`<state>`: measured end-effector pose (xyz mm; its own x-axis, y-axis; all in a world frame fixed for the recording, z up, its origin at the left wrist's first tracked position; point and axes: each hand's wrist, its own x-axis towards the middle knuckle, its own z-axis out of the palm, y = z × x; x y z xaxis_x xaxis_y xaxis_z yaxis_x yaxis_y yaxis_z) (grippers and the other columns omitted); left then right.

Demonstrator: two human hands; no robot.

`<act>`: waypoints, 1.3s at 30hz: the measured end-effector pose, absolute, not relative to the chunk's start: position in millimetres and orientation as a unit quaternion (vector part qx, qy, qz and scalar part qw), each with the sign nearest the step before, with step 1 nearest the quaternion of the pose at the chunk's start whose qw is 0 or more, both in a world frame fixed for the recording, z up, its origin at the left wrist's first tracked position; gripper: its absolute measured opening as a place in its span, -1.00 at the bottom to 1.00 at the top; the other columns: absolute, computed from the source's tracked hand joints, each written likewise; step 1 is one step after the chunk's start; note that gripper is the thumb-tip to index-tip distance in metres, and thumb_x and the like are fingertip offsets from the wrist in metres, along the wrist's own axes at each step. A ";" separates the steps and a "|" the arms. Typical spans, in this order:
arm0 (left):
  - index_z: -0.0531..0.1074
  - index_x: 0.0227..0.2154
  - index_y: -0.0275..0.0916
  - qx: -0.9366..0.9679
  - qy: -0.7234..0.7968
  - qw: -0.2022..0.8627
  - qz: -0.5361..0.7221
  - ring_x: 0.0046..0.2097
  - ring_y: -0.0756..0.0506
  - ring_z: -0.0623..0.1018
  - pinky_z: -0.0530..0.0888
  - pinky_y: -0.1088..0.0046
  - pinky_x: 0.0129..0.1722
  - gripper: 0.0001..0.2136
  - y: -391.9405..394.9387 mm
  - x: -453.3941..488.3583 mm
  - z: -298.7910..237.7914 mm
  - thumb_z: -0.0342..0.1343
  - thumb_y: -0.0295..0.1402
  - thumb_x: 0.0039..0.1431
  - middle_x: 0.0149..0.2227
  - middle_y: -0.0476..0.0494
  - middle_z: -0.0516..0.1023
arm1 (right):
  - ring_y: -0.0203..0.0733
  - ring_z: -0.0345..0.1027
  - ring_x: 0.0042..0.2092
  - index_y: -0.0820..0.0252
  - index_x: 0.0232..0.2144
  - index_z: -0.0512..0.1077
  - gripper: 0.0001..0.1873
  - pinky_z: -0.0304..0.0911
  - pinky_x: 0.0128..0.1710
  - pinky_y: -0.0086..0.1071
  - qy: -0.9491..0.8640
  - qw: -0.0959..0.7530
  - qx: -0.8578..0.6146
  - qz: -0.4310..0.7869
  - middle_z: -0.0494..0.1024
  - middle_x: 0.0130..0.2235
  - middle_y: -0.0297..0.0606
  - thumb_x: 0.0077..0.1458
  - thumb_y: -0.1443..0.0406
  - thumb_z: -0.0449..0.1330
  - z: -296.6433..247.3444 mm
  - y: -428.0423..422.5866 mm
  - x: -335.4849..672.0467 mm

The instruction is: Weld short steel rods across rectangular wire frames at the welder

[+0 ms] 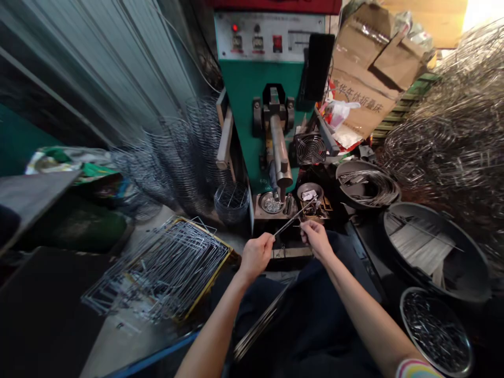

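Observation:
My left hand (pixel 256 257) is closed around one end of a thin metal rod (pixel 292 218), which slants up and to the right in front of the machine. Close by on the right, my right hand (pixel 315 239) pinches a short thin wire (pixel 296 226), its tip pointing left toward the rod. Just beyond both hands is the green machine's cylindrical arm (pixel 280 149), ending above a small work surface. A dish of small metal pieces (pixel 271 203) and a bowl with white scraps (pixel 310 192) sit there. Across my lap lies a bundle of straight rods (pixel 262 325).
Bent wire frames (pixel 169 268) are piled at left, with stacked wire coils (pixel 177 157) behind. On the right stand a basin of curved wires (pixel 368 186), a basin of straight rods (pixel 417 241) and a bowl of small metal parts (pixel 435 328). Cardboard boxes (pixel 362 89) stand behind.

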<state>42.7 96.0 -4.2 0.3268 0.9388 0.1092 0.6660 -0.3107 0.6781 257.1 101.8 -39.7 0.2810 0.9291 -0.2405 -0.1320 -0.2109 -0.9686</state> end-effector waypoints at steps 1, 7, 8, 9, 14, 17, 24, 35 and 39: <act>0.48 -0.35 -0.22 0.758 0.519 0.280 0.278 -0.49 -0.01 0.45 0.23 0.50 -0.42 -0.73 93.3 42.1 -2.9 -0.10 -0.31 0.34 -0.53 -0.05 0.49 | -0.45 0.12 -0.69 0.19 -0.54 0.32 -0.65 -0.05 -0.75 -0.58 -0.332 0.540 -0.584 0.507 0.35 -0.63 -0.46 -0.08 0.05 0.27 -35.9 102.8 248.0; 0.49 -0.29 -0.23 0.705 0.535 0.306 0.351 -0.45 -0.02 0.49 0.29 0.52 -0.39 -0.72 77.5 39.1 0.2 -0.11 -0.28 0.35 -0.46 -0.08 0.55 | -0.47 0.11 -0.68 0.19 -0.55 0.31 -0.66 -0.03 -0.75 -0.59 -0.319 0.591 -0.523 0.524 0.33 -0.62 -0.47 -0.08 0.08 0.31 -14.9 115.4 215.9; 0.50 -0.29 -0.23 0.703 0.538 0.303 0.353 -0.46 -0.01 0.48 0.29 0.51 -0.40 -0.72 75.9 38.7 -0.1 -0.11 -0.28 0.36 -0.46 -0.07 0.55 | -0.47 0.10 -0.68 0.19 -0.55 0.32 -0.66 -0.04 -0.75 -0.59 -0.321 0.592 -0.519 0.526 0.33 -0.62 -0.47 -0.08 0.09 0.31 -13.1 116.7 213.6; 0.50 -0.29 -0.24 0.702 0.541 0.299 0.353 -0.47 -0.01 0.47 0.28 0.51 -0.41 -0.71 74.8 38.3 -0.6 -0.11 -0.27 0.36 -0.48 -0.07 0.54 | -0.47 0.10 -0.68 0.20 -0.55 0.33 -0.67 -0.04 -0.74 -0.59 -0.322 0.592 -0.516 0.529 0.33 -0.62 -0.46 -0.08 0.09 0.31 -11.7 117.7 211.8; 0.49 -0.30 -0.23 0.697 0.552 0.287 0.356 -0.49 -0.01 0.44 0.27 0.51 -0.43 -0.70 72.4 36.3 -1.4 -0.13 -0.28 0.36 -0.51 -0.06 0.50 | -0.47 0.09 -0.67 0.19 -0.54 0.33 -0.69 -0.05 -0.73 -0.58 -0.321 0.598 -0.502 0.536 0.30 -0.62 -0.47 -0.08 0.11 0.31 -8.2 119.6 207.5; 0.49 -0.30 -0.23 0.694 0.553 0.284 0.363 -0.48 -0.01 0.45 0.27 0.52 -0.43 -0.71 72.5 36.2 -0.5 -0.13 -0.29 0.35 -0.50 -0.06 0.50 | -0.47 0.07 -0.66 0.19 -0.54 0.33 -0.69 -0.04 -0.72 -0.57 -0.317 0.602 -0.495 0.541 0.29 -0.62 -0.48 -0.11 0.12 0.32 -5.5 121.4 206.2; 0.47 -0.30 -0.23 0.688 0.556 0.280 0.374 -0.49 0.00 0.42 0.26 0.52 -0.43 -0.72 73.7 36.9 0.8 -0.12 -0.27 0.36 -0.51 -0.05 0.47 | -0.47 0.05 -0.64 0.19 -0.53 0.32 -0.67 -0.08 -0.68 -0.55 -0.314 0.606 -0.471 0.558 0.27 -0.60 -0.48 -0.11 0.12 0.34 -2.3 126.8 203.0; 0.48 -0.28 -0.21 0.684 0.560 0.268 0.383 -0.49 -0.02 0.45 0.29 0.50 -0.40 -0.73 76.9 40.0 2.1 -0.12 -0.28 0.36 -0.50 -0.07 0.50 | -0.47 0.04 -0.63 0.17 -0.52 0.29 -0.65 -0.09 -0.68 -0.55 -0.310 0.613 -0.460 0.563 0.26 -0.60 -0.49 -0.13 0.11 0.36 -0.7 134.0 201.7; 0.48 -0.29 -0.21 0.680 0.563 0.268 0.385 -0.51 -0.02 0.42 0.27 0.51 -0.42 -0.73 78.5 40.9 2.2 -0.11 -0.28 0.36 -0.53 -0.05 0.46 | -0.48 0.03 -0.63 0.17 -0.53 0.28 -0.65 -0.09 -0.68 -0.55 -0.303 0.611 -0.461 0.568 0.26 -0.59 -0.49 -0.14 0.13 0.36 -0.5 135.7 203.2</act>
